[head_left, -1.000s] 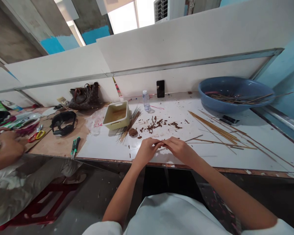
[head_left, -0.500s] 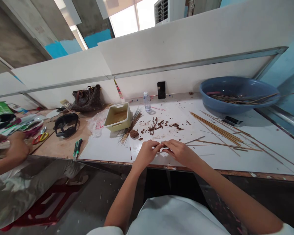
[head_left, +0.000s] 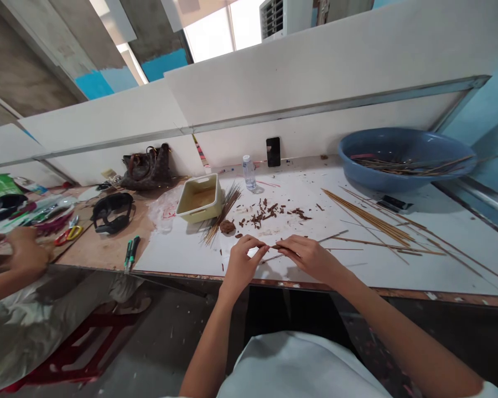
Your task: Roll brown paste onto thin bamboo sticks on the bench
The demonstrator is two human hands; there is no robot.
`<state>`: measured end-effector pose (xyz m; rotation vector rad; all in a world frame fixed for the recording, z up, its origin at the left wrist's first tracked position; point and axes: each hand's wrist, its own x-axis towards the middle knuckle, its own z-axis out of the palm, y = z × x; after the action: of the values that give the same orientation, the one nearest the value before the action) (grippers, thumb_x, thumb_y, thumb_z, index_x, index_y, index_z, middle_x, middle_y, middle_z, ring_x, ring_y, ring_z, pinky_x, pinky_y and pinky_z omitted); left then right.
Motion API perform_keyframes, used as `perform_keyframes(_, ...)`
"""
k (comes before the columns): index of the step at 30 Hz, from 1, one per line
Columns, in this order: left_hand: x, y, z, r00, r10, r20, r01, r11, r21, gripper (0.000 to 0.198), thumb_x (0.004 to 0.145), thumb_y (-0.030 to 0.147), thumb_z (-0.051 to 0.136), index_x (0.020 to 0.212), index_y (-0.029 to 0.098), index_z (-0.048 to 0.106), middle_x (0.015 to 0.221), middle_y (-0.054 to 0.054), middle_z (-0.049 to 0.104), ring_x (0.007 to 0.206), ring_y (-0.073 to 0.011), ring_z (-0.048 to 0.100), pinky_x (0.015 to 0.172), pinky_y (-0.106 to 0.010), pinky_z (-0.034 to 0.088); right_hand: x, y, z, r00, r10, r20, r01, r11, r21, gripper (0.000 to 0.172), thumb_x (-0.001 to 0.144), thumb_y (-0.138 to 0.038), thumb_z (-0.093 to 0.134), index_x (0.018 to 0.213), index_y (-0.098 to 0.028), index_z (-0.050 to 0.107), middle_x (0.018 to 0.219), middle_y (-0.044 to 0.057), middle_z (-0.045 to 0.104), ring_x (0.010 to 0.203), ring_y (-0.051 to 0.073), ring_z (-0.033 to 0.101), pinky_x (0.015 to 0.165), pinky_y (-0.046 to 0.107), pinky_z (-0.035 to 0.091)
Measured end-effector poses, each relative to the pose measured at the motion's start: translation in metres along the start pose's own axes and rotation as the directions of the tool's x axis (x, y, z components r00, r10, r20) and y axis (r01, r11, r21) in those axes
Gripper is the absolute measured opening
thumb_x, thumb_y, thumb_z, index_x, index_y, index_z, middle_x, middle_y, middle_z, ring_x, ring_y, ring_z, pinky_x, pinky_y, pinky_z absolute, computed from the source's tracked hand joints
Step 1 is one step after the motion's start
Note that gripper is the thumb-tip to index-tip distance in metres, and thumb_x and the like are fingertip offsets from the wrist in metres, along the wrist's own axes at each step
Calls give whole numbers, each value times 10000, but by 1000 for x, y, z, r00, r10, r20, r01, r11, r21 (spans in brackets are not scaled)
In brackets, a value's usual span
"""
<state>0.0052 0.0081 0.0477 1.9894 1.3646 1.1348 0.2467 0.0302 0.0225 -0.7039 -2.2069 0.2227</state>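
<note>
My left hand (head_left: 243, 260) and my right hand (head_left: 309, 255) are raised just above the near edge of the white table (head_left: 398, 265). Both pinch a thin stick (head_left: 274, 247) that spans the small gap between their fingertips. A brown lump of paste (head_left: 226, 226) lies just beyond my left hand. Scattered brown crumbs (head_left: 269, 211) cover the table farther back. A row of thin bamboo sticks (head_left: 369, 220) lies to the right of my right hand.
A cream plastic tray (head_left: 199, 198) with a fan of sticks beside it, a small water bottle (head_left: 248, 171), a phone (head_left: 273, 151) and a blue basin (head_left: 402, 157) of sticks stand behind. At the left another person's hands (head_left: 20, 251) work near scissors (head_left: 68, 232) and a brown handbag (head_left: 147, 166).
My hands have drawn slightly apart, so the stick shows between the fingertips. The person at the left has shifted their hands a little.
</note>
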Motion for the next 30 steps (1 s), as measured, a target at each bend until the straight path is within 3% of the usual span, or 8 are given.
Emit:
perform_keyframes(3,-2,2,0,1000,7,-2,-7,1000,15,137,1052,311,732,975,237,818,985,-59,764,960,-229,728,849,-334,554,1,-2,1,1000,-13,20,14,997,-72,317,1138,-286,616,1428,-167,664,1115,136,797,977,292,787,844,438,676)
perform_keyframes(5,-2,2,2,1000,16,-2,-16,1000,20,119,1049,286,735,978,235,816,984,-53,758,967,-226,723,879,-338,552,2,-2,4,1000,-29,8,30,996,-87,275,1143,-283,603,1378,-163,683,1063,127,789,939,285,782,809,425,672)
perform_keyframes(9,-3,-1,4,1000,17,-7,-17,1000,23,98,1042,269,745,982,236,815,983,-49,756,974,-228,719,898,-344,545,4,-1,8,999,-32,5,32,999,-42,190,1154,-219,556,1243,-181,719,1006,104,776,905,258,771,803,396,663)
perform_keyframes(14,-5,-3,4,1000,1,-1,0,1000,26,106,1037,276,755,967,238,825,978,-51,746,967,-227,714,864,-344,544,2,3,8,998,-15,65,16,1000,-9,221,1147,-226,565,1287,-203,735,1028,104,792,915,258,782,815,400,681)
perform_keyframes(18,-8,-2,4,1000,-29,12,29,1000,3,129,1051,287,736,970,234,821,997,-58,740,982,-230,711,839,-336,541,-2,6,7,998,4,66,-1,999,-47,456,1113,-333,672,1538,-180,611,1205,164,806,1056,313,798,900,465,695)
perform_keyframes(20,-9,-2,4,999,-28,14,28,1000,2,138,1053,298,734,967,236,822,995,-58,739,981,-232,711,844,-337,545,-3,6,8,999,5,47,-2,998,-63,552,1088,-393,721,1569,-163,578,1220,181,804,1062,330,795,901,488,694)
perform_keyframes(25,-9,-3,5,1000,-30,11,29,999,13,176,1060,345,729,964,242,835,992,-66,744,967,-235,715,849,-346,554,-2,4,14,1000,-23,19,23,999,-38,155,1137,-246,616,1237,-205,727,1027,97,820,911,259,780,815,411,668)
perform_keyframes(30,-8,-4,6,999,-33,-2,33,999,8,204,1060,376,728,952,243,838,981,-66,749,968,-235,714,866,-352,551,1,2,14,999,-19,51,20,1000,-12,155,1152,-220,574,1163,-193,726,992,86,801,895,248,769,794,397,652)
